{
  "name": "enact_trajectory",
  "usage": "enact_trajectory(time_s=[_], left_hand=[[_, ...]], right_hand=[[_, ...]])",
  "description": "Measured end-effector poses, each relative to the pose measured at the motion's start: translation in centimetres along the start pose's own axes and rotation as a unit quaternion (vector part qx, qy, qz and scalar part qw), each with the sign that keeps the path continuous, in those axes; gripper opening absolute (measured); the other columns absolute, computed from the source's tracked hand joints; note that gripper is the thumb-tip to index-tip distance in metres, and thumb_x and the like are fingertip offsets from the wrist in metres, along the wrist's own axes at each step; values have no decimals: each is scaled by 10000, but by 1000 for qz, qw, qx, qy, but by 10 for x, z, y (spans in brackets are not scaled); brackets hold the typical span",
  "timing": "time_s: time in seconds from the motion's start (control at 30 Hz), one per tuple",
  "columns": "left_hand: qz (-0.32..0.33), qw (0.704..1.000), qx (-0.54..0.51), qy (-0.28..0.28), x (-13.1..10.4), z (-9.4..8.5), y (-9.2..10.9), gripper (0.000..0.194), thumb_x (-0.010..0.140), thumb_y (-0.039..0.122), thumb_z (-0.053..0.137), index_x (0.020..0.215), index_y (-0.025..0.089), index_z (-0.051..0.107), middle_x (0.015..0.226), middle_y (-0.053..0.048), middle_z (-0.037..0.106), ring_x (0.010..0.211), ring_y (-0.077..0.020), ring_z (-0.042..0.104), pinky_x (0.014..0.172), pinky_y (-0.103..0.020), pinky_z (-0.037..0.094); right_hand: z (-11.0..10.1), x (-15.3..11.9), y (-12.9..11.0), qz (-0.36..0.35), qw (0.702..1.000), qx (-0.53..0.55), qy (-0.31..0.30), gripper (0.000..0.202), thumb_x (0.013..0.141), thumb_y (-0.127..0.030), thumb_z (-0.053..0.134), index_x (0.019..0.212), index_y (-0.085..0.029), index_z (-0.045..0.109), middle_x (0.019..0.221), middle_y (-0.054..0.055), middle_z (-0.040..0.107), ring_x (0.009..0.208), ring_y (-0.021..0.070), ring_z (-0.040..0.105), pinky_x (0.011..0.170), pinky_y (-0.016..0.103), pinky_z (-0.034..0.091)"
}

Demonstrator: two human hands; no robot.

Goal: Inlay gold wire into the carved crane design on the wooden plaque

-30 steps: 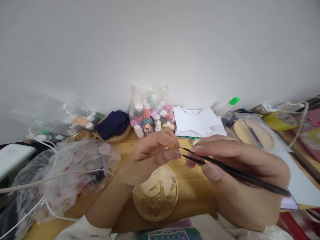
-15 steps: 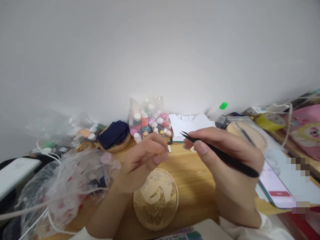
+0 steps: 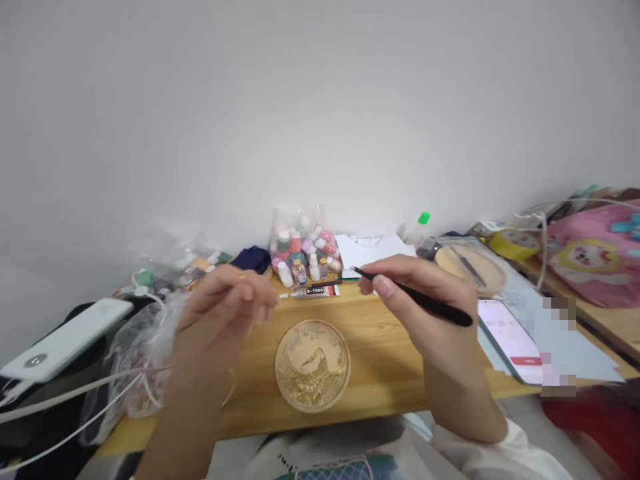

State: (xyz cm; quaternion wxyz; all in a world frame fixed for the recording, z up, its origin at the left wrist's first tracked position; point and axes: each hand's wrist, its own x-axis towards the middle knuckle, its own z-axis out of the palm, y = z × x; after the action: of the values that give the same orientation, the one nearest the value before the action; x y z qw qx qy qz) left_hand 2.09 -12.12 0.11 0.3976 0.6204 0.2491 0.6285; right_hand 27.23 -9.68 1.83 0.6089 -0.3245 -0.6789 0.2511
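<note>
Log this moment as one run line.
left hand: midair, blurred | right hand: holding black tweezers | round bird disc: on table | labelled tube: behind disc

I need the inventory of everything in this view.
Bird disc: 1, tan-gold, centre
Tweezers: 1, black, right
B-7000 tube: 1, black-labelled, behind disc
Small bottles: 4, white or clear, back
Bottle bag: 1, clear, back
Papers: several, white, right
Phone: 1, pale screen, right
Pouch: 1, pink, right
Round board: 1, beige, right
Rounded item: 1, yellow, right
Cloth: one pile, navy, back
Flat device: 1, white, left
Cables: several, white, left
Plastic: uncounted, clear, left
Table: 1, brown, below
Wall: 1, grey, behind
Left hand: 1, left
Right hand: 1, gripping tweezers
</note>
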Motion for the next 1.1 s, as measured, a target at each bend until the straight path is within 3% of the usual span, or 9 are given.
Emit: enact_trajectory(time_s=[0.1,0.2,0.33,0.4,0.5,0.77,1.1], left_hand=[[-60,988,-132,-49,6,31,-12,150,956,248,539,837,189,609,622,23,511,586,-95,487,567,-207,402],[-130,968,-205,-62,-9,42,-20,143,936,261,583,829,173,618,626,17,549,563,-81,501,545,-180,401],[-166,956,-232,-70,-30,48,-21,163,913,278,628,813,149,630,623,1,588,560,-88,543,536,-174,425],[-182,953,-231,-72,-35,52,-19,195,900,299,655,787,142,628,610,-3,601,551,-90,556,531,-176,429],[-192,952,-225,-76,-38,55,-18,230,879,332,689,765,140,637,597,-1,614,542,-84,559,536,-173,428],[-208,955,-180,-107,-43,57,-23,271,891,373,672,746,145,653,626,-10,638,584,-94,575,595,-202,450],[-236,951,-161,-116,-42,70,-31,282,869,403,694,754,149,648,606,-2,624,559,-99,569,572,-217,444]], right_hand=[[5,-15,-3,-22,999,-25,-42,157,930,-249,580,942,-246,737,950,18,723,890,152,680,807,308,546],[10,-30,-5,-28,993,-41,-104,268,986,-268,462,959,-240,727,1134,50,657,1098,173,614,910,329,499],[18,-46,-7,4,984,8,-181,264,1014,-260,400,1145,-242,629,730,-26,583,692,96,584,638,225,459],[22,-49,-8,10,984,-10,-177,217,1001,-262,437,1089,-222,631,641,-54,512,563,74,489,549,206,395],[26,-50,-11,7,988,-50,-146,123,937,-240,553,949,-179,659,586,-65,465,522,62,421,508,197,348],[22,-54,-15,42,988,49,-142,62,830,-138,646,875,-156,686,531,-99,357,448,29,314,402,180,208],[13,-63,-4,159,969,151,-114,31,809,-181,661,782,-174,647,483,-94,418,425,39,348,406,180,267]])
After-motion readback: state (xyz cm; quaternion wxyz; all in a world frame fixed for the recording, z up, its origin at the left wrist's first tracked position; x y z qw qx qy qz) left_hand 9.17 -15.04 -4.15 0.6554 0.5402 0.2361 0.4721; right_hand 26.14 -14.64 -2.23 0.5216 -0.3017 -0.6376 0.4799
